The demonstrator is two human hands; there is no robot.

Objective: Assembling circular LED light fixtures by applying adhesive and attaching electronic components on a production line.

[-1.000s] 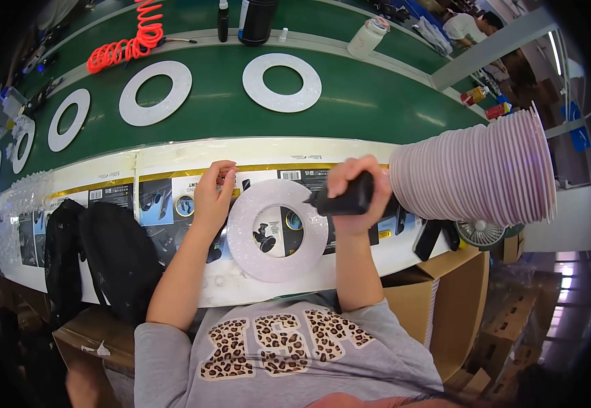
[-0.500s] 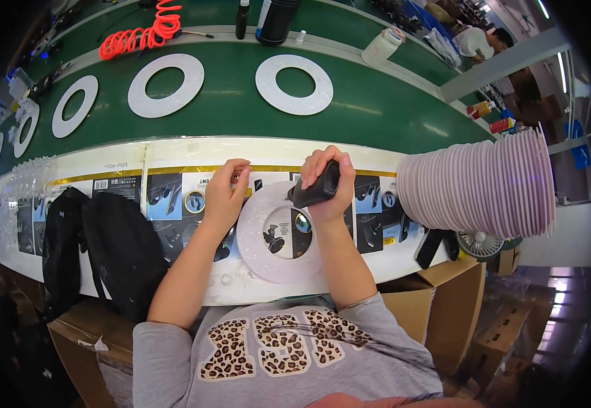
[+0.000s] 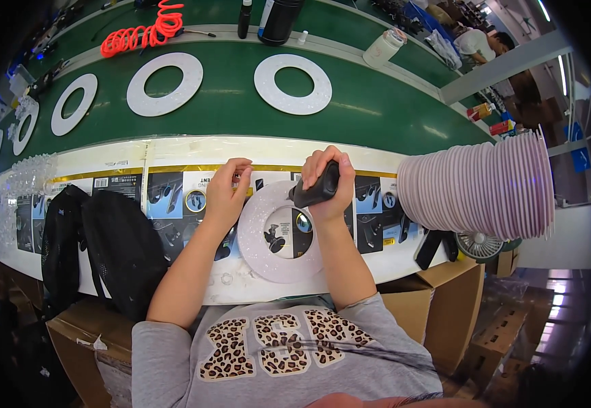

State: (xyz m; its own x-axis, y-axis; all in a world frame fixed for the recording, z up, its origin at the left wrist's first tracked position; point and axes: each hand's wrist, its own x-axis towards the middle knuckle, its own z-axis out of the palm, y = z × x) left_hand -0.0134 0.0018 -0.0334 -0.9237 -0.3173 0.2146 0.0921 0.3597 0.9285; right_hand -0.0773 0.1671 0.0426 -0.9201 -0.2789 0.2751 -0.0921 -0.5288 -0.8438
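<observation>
Right hand (image 3: 342, 196) grips black bottle (image 3: 318, 189); left hand (image 3: 226, 196) half-curled, empty; white ring (image 3: 286, 270) flat, speckled.

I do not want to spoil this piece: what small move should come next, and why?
Perhaps steady the ring with the left hand: it is nearby and appears empty, while the right hand grips the black tool with its tip over the ring's far side. Whether the tip touches is unclear.
</observation>
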